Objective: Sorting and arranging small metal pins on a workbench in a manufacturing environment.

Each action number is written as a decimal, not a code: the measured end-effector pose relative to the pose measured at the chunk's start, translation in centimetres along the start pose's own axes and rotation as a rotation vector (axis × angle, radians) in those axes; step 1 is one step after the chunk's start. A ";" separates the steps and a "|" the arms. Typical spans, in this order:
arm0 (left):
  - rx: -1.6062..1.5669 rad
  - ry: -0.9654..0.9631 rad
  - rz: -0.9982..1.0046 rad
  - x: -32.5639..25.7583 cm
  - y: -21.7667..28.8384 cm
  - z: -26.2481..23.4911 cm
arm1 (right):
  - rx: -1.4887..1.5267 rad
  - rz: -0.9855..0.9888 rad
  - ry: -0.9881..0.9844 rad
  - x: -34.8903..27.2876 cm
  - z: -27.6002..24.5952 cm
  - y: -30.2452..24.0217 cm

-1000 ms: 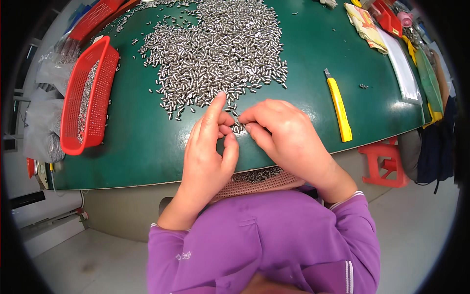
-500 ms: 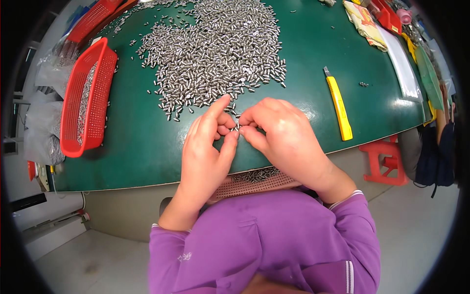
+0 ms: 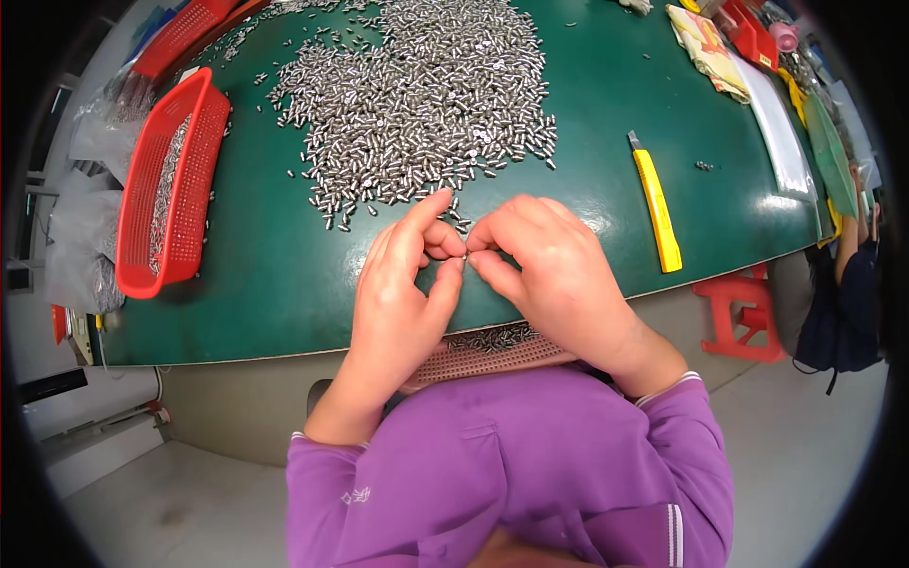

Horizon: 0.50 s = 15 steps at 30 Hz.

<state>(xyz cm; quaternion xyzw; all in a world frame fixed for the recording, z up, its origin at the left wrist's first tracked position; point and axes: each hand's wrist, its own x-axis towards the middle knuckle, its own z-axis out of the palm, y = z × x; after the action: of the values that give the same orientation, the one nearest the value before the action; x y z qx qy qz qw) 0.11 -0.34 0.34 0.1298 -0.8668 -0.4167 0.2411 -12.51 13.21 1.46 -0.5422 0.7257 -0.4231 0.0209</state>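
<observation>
A big heap of small silver metal pins (image 3: 426, 104) lies spread over the green table (image 3: 275, 284). My left hand (image 3: 402, 284) and my right hand (image 3: 549, 265) meet at the table's near edge, just below the heap. Their fingertips pinch together on one tiny metal pin (image 3: 466, 257), which is mostly hidden by the fingers. Under my hands, on my lap, a pinkish perforated tray (image 3: 502, 355) holds several more pins.
A red mesh basket (image 3: 166, 189) with pins stands at the left, a second red basket (image 3: 180, 33) behind it. A yellow utility knife (image 3: 655, 204) lies to the right. Bags, cloth and red items crowd the far right; a red stool (image 3: 743, 312) is on the floor.
My hands have stayed at the table's near edge with only slight finger movement on the pin; nothing else has moved.
</observation>
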 end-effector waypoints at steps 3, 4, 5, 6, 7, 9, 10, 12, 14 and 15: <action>0.008 -0.012 0.006 0.0 -0.2 0.0 | 0.014 0.004 -0.017 -0.1 -0.3 0.2; 0.004 0.002 0.007 0.0 -0.2 0.1 | 0.014 0.004 -0.017 0.0 -0.4 0.1; -0.001 0.015 0.007 0.0 -0.2 0.1 | 0.016 0.036 -0.026 0.1 -0.5 0.0; -0.001 0.015 0.007 0.0 -0.2 0.1 | 0.018 0.068 -0.036 0.1 -0.6 0.1; 0.004 0.016 0.006 0.0 -0.2 0.1 | 0.019 0.068 -0.035 0.2 -0.6 0.2; 0.010 0.017 0.006 -0.1 -0.1 0.1 | 0.039 0.029 -0.055 0.2 -0.5 0.5; 0.011 0.017 0.011 -0.1 -0.2 0.1 | 0.039 0.029 -0.055 0.2 -0.5 0.4; 0.012 0.017 0.014 -0.1 -0.2 0.0 | -0.004 0.047 -0.059 0.2 -0.6 0.1; 0.011 0.012 0.012 -0.1 -0.2 0.0 | -0.028 0.038 -0.055 0.1 -0.8 0.1; 0.010 0.012 0.012 -0.1 -0.2 0.0 | -0.053 0.027 -0.052 0.1 -0.9 0.1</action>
<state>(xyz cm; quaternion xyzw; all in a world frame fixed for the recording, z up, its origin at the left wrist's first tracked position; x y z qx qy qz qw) 0.15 -0.42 0.12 0.1284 -0.8683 -0.4100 0.2479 -13.05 13.66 2.00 -0.5435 0.7431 -0.3893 0.0313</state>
